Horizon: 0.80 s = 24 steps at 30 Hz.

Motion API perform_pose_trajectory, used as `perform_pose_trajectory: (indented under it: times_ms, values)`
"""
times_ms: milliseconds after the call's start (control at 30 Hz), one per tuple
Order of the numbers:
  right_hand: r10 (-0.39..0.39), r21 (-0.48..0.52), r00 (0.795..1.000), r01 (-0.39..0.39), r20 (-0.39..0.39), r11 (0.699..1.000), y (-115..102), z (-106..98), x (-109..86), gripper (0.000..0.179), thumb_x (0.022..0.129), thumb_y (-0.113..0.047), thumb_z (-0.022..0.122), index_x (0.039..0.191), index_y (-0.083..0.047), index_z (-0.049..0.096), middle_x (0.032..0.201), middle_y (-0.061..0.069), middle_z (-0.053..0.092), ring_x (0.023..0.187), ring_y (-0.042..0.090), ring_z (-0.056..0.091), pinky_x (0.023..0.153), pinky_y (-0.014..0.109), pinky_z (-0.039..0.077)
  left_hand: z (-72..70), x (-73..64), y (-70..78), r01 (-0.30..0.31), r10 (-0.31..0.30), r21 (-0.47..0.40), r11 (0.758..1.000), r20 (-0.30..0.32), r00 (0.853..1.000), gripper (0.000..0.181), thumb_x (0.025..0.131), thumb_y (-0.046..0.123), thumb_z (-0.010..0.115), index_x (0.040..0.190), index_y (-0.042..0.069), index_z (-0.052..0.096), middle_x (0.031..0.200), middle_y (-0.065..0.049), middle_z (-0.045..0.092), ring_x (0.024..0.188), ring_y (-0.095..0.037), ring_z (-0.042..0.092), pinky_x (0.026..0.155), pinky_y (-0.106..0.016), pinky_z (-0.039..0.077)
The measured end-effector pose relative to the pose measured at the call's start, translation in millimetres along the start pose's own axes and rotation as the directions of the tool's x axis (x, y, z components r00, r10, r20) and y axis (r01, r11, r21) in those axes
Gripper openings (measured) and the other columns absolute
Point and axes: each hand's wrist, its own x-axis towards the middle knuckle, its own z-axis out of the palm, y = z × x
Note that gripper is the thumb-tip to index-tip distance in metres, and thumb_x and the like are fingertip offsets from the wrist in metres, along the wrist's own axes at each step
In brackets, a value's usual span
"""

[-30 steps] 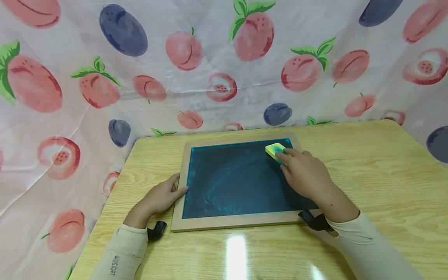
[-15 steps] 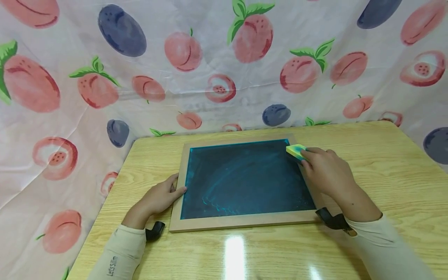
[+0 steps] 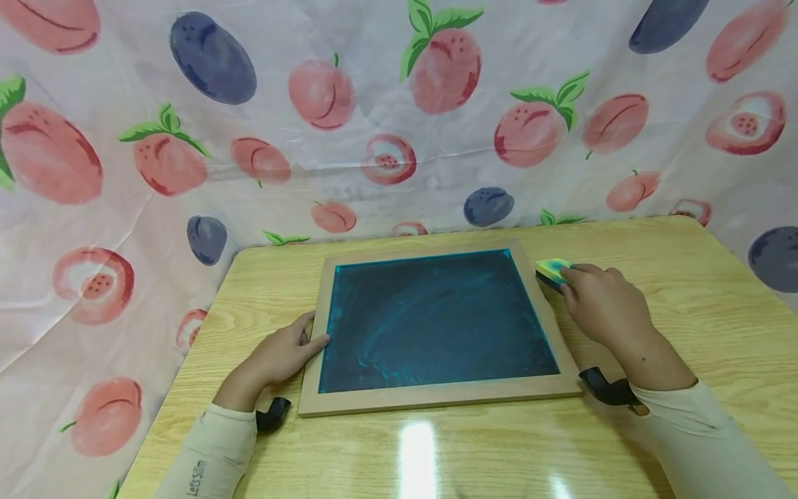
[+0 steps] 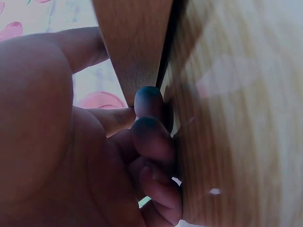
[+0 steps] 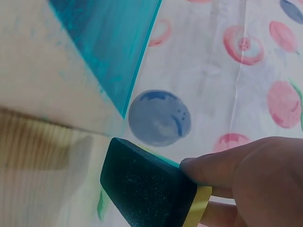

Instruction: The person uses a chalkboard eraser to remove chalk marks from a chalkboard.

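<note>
A small chalkboard (image 3: 436, 319) in a light wooden frame lies on the table, with faint blue chalk smears and a jagged blue line near its lower left. My left hand (image 3: 280, 353) grips the frame's left side, thumb on top. In the left wrist view, blue-stained fingertips (image 4: 147, 101) meet the frame's edge (image 4: 135, 42) close to the tabletop. Beyond the board's right edge, my right hand (image 3: 607, 305) holds a chalkboard eraser (image 3: 551, 272), yellow on top with blue stains. Its dark felt (image 5: 147, 184) faces the camera in the right wrist view, apart from the board.
The board rests on a wood-grain table (image 3: 673, 291). A fruit-print cloth (image 3: 386, 83) hangs behind the table and down its left side. Black wrist mounts (image 3: 272, 414) project near both forearms, and glare shows on the tabletop (image 3: 416, 457) in front.
My right hand has carried the eraser rightward, from the board's upper right corner past the frame. The left hand keeps its grip, and the view has shifted slightly.
</note>
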Motion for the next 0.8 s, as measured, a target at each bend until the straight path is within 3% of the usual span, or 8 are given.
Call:
perform_pose_trajectory:
  times_ms: [267,467,667,800]
  values:
    - [0.039,0.005,0.995,-0.04,0.087,0.999,10.5,10.0,2.9,0.031,0.091,-0.012,0.052,0.117,0.002,0.06,0.113,0.026,0.059,0.083,0.045,0.059,0.066,0.055,0.048,3.0,2.8,-1.2,0.015,-0.015,-0.003,1.0,0.008,1.0,0.081,0.087,0.063,0.042,0.148,0.016,0.018,0.082,-0.003,0.049,0.082,-0.014,0.052,0.072,-0.032,0.039]
    - [0.034,0.024,0.986,-0.038,0.163,0.999,13.8,15.7,4.0,0.036,0.091,-0.013,0.054,0.124,0.001,0.056,0.119,0.028,0.055,0.097,0.047,0.057,0.076,0.058,0.045,4.0,4.8,0.9,0.008,-0.008,-0.003,1.0,0.001,1.0,0.079,0.088,0.061,0.043,0.148,0.016,0.019,0.079,-0.003,0.048,0.077,-0.014,0.051,0.069,-0.031,0.038]
    - [0.029,0.016,0.964,-0.034,0.265,0.999,12.7,20.4,3.8,0.046,0.088,-0.015,0.059,0.131,-0.001,0.049,0.125,0.031,0.047,0.106,0.049,0.052,0.077,0.058,0.045,3.4,4.3,0.4,0.012,-0.012,-0.001,1.0,0.003,1.0,0.079,0.088,0.063,0.042,0.148,0.017,0.018,0.088,-0.002,0.052,0.086,-0.015,0.052,0.075,-0.033,0.04]
    - [0.004,0.014,0.958,-0.008,0.285,1.0,12.8,22.0,4.2,0.048,0.087,-0.014,0.062,0.131,-0.002,0.049,0.126,0.03,0.046,0.107,0.047,0.052,0.075,0.056,0.047,3.7,4.2,-0.5,0.019,-0.019,-0.017,1.0,0.001,1.0,0.08,0.088,0.063,0.042,0.148,0.017,0.018,0.085,-0.002,0.05,0.079,-0.015,0.051,0.07,-0.032,0.04]
